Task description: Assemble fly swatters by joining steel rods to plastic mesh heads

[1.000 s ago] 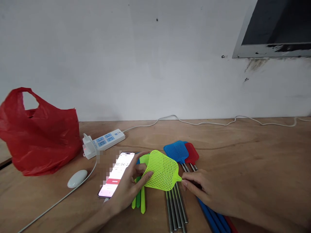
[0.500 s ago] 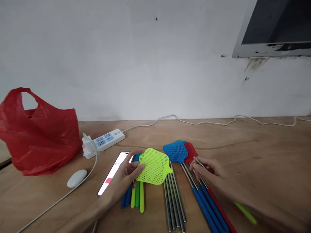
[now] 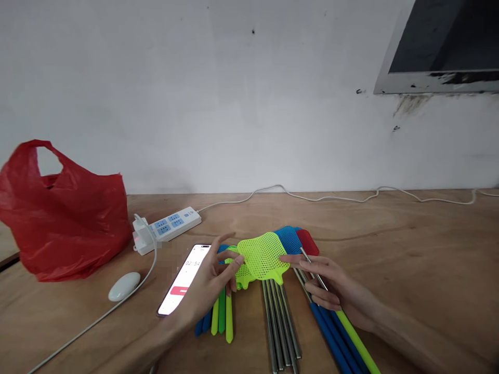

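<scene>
My left hand (image 3: 214,275) pinches the left edge of a yellow-green fly swatter head (image 3: 263,254), a perforated paddle with its short neck pointing down toward me. In my right hand (image 3: 331,278) is a thin metal rod (image 3: 314,267) with a long yellow-green handle (image 3: 360,343). The rod's bare tip is apart from the neck, while a right fingertip meets the head's right edge. Behind lie a blue swatter head (image 3: 288,240) and a red swatter head (image 3: 309,242). Below my left hand, more heads lie partly hidden beside short blue, yellow and green handles (image 3: 222,314).
Several loose metal rods (image 3: 280,332) lie side by side in the middle. Blue-handled swatters (image 3: 329,330) lie under my right hand. On the left are a lit phone (image 3: 183,283), a white mouse-shaped object (image 3: 123,286), a power strip (image 3: 177,222) and a red plastic bag (image 3: 66,218).
The yellow-green head has moved right and turned, its neck now pointing toward me. My right hand has come left to its edge, bringing the rod and yellow-green handle over the blue handles.
</scene>
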### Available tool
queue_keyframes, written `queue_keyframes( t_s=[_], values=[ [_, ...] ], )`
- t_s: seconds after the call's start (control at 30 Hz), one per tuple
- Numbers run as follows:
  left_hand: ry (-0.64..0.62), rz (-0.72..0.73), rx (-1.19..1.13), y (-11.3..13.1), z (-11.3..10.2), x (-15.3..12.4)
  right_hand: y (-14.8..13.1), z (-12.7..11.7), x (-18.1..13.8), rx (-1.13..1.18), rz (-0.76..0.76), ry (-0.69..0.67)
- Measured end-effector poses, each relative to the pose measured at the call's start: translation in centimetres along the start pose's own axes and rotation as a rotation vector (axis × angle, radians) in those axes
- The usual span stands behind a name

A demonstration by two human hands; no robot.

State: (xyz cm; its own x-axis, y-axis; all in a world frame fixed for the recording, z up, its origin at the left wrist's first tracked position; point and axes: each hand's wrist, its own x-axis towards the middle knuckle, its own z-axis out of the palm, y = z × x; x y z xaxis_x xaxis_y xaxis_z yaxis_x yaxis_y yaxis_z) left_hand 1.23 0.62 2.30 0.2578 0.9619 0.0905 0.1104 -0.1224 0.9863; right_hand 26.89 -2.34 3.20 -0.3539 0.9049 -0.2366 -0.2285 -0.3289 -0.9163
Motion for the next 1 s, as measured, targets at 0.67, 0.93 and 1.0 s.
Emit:
queue_keyframes(
  t_s=[0.67,0.93,1.0],
  values=[
    [0.131,0.09,0.583,-2.5,-3.3,1.9,1.6,-2.1,1.7,0.075,-0.014,0.169],
    [0.148,0.216,0.938,-2.0,-3.2,0.9,2.0,-2.4,1.5,-0.003,-0.036,0.218],
    [0.073,0.355,0.987,-2.3,-2.9,0.7,2.1,-2.2,1.5,-0.008,-0.027,0.219]
  ],
)
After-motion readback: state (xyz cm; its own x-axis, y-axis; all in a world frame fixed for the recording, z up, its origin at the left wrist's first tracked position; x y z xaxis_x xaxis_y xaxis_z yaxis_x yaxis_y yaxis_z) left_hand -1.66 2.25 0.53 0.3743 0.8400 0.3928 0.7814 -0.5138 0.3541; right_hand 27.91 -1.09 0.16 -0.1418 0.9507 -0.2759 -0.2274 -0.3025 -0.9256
